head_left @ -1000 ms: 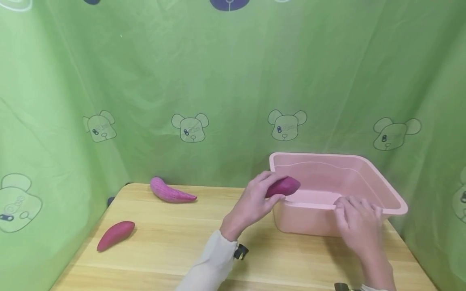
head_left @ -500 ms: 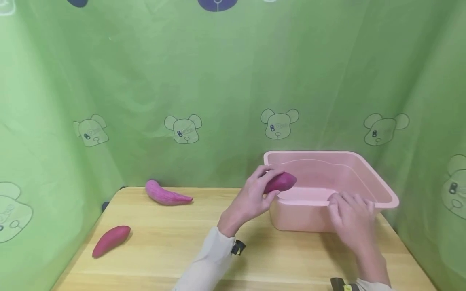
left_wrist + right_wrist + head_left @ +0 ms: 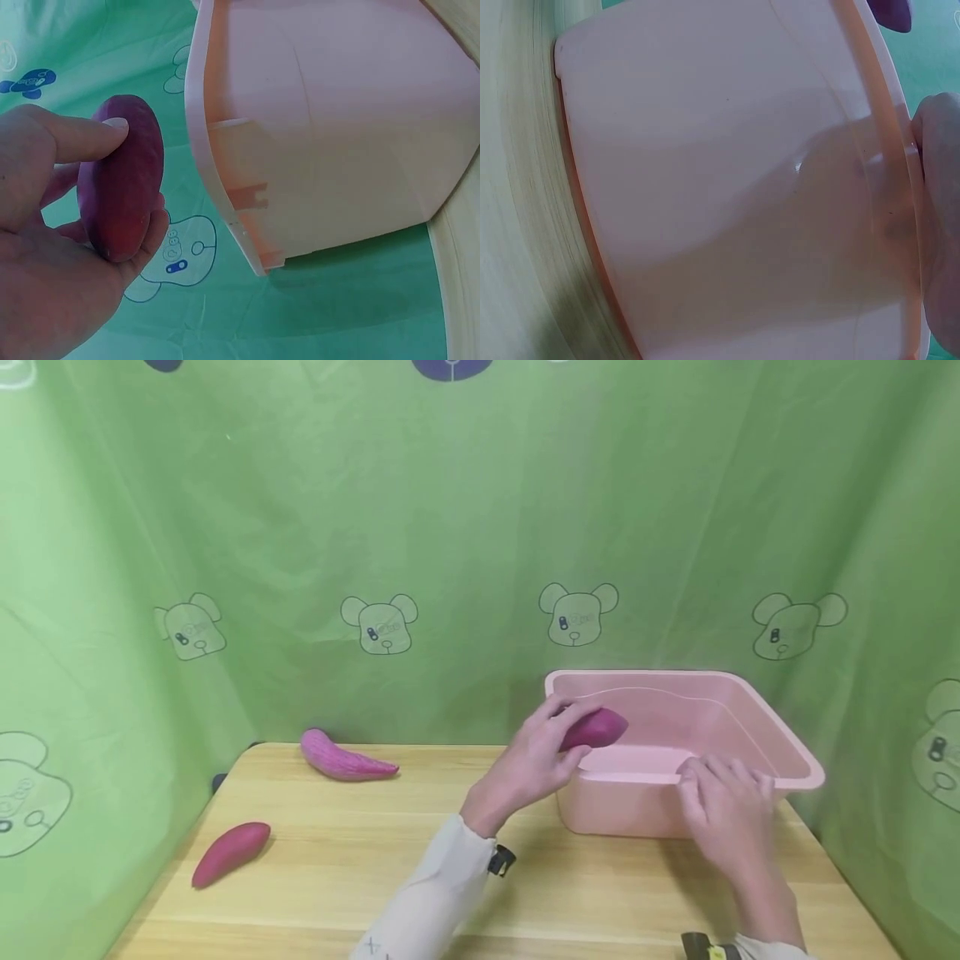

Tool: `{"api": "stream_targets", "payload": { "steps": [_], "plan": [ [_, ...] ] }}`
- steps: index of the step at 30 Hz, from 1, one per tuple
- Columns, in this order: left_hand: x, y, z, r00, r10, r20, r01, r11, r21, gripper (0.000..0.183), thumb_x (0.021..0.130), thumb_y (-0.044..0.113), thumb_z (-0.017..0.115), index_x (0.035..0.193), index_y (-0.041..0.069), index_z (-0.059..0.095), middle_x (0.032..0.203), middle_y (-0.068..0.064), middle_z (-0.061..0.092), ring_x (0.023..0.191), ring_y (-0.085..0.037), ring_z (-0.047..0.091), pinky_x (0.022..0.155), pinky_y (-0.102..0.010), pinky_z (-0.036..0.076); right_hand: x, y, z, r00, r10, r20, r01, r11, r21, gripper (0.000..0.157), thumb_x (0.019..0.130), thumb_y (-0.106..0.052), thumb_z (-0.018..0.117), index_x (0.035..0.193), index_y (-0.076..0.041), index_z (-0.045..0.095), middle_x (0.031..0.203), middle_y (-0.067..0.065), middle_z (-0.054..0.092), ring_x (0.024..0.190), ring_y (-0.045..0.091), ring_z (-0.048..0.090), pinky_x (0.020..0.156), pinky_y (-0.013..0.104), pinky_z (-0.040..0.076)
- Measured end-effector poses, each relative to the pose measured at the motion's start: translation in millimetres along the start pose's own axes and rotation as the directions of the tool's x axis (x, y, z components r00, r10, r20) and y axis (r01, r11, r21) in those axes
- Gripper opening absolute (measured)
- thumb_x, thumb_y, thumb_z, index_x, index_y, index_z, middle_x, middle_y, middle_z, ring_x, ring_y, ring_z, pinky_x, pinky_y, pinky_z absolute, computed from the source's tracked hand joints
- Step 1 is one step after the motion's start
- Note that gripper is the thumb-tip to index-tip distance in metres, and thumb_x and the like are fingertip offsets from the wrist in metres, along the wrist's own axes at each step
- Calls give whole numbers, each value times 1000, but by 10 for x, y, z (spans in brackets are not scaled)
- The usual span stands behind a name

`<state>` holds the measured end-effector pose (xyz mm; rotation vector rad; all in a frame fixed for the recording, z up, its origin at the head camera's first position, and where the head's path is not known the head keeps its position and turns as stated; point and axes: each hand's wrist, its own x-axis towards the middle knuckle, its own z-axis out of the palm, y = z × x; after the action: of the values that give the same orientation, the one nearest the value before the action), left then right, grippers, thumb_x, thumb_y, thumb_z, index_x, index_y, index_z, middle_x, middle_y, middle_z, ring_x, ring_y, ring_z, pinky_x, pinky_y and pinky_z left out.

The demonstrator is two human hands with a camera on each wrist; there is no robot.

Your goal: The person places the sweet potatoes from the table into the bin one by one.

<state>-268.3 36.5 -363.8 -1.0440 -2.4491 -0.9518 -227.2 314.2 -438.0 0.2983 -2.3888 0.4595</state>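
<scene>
Red at the lower left of the frame: saw a curved sweet potato on the worktop; higher, a mauve eggplant near the far edge. Right of centre, found the left hand pinching a purple sweet potato, long axis pointing right, toward open room inside the pink tub, apart from its rim. Farther right, saw the right hand gripping the near rim.
</scene>
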Motion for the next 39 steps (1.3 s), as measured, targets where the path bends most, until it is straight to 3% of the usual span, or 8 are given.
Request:
{"api": "stream_targets", "payload": {
  "steps": [17,23,39],
  "plan": [
    [144,39,80,998,68,10,-68,996,56,55,95,16,75,146,19,55,139,-5,59,120,-14,59,104,-18,44,3,6,-3,1000,-4,-3,4,1000,-1,24,103,-18,41,93,-12,62,92,9,61,85,32,47,84,61,30],
    [184,55,111,998,57,36,-59,997,54,53,94,15,76,144,18,57,145,-5,58,130,-16,55,108,-20,42,1,8,2,1000,-1,-1,1,1000,3,24,104,-18,41,92,-12,62,92,9,61,85,32,47,84,61,29],
    [244,71,185,997,1,80,-3,999,34,51,96,8,71,145,17,57,140,-4,59,122,-13,59,102,-16,45,2,14,25,1000,-14,-24,14,1000,4,25,103,-18,42,91,-11,63,91,9,62,84,33,48,87,63,30]
  ]
}}
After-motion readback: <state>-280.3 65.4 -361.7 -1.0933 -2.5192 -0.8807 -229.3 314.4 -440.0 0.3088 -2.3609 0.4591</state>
